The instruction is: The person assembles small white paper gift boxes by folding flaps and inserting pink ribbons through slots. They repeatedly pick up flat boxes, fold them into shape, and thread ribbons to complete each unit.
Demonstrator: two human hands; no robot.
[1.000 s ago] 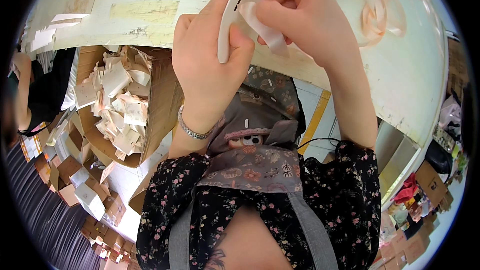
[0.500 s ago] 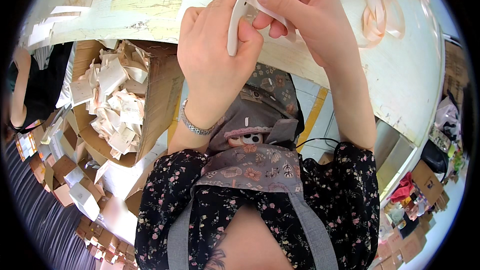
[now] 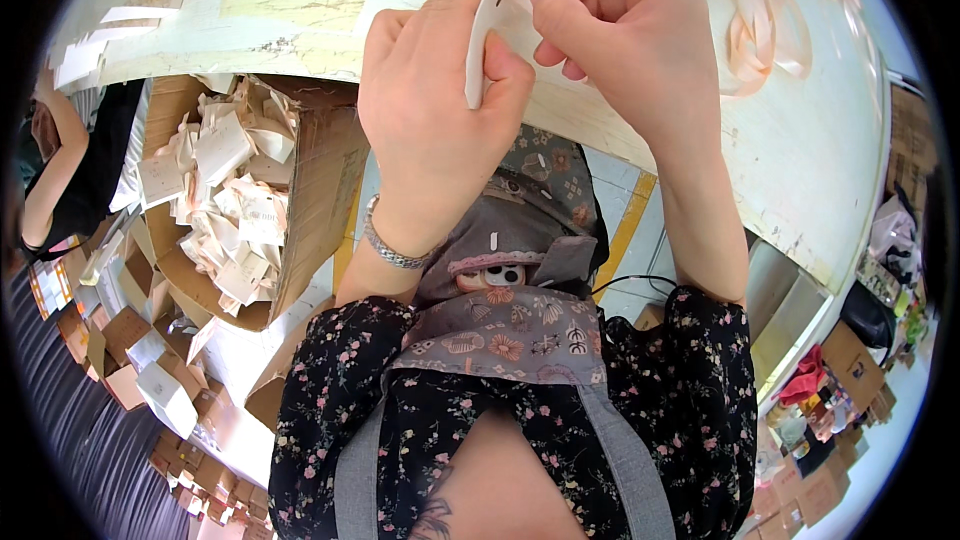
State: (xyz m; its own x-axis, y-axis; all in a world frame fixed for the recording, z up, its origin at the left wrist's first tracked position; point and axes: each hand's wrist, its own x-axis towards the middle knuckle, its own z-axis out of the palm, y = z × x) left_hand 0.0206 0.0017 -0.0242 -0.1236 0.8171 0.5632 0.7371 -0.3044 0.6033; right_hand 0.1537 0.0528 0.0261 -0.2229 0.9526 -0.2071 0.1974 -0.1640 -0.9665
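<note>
My left hand (image 3: pixel 435 105) grips a flat, cream-white paper piece (image 3: pixel 490 30), held on edge with the fingers behind it and the thumb in front. A short dark slit shows on its narrow face. My right hand (image 3: pixel 630 45) is just to the right of this piece, fingers curled and thumb pressed to the index finger. Whatever that pinch holds, if anything, is hidden. Loose pale pink ribbon (image 3: pixel 755 35) lies on the table to the right of my right hand.
Below my hands is the worn, pale green table (image 3: pixel 250 45). An open cardboard box (image 3: pixel 320 200) full of cream paper pieces (image 3: pixel 240 210) stands at its left edge. Another person's arm (image 3: pixel 60 155) shows at far left. Cartons (image 3: pixel 165 395) are piled on the floor.
My right hand has drawn slightly right, away from the paper piece. The pale strip between its fingers no longer shows, and the slit is more exposed. My left hand keeps its hold.
</note>
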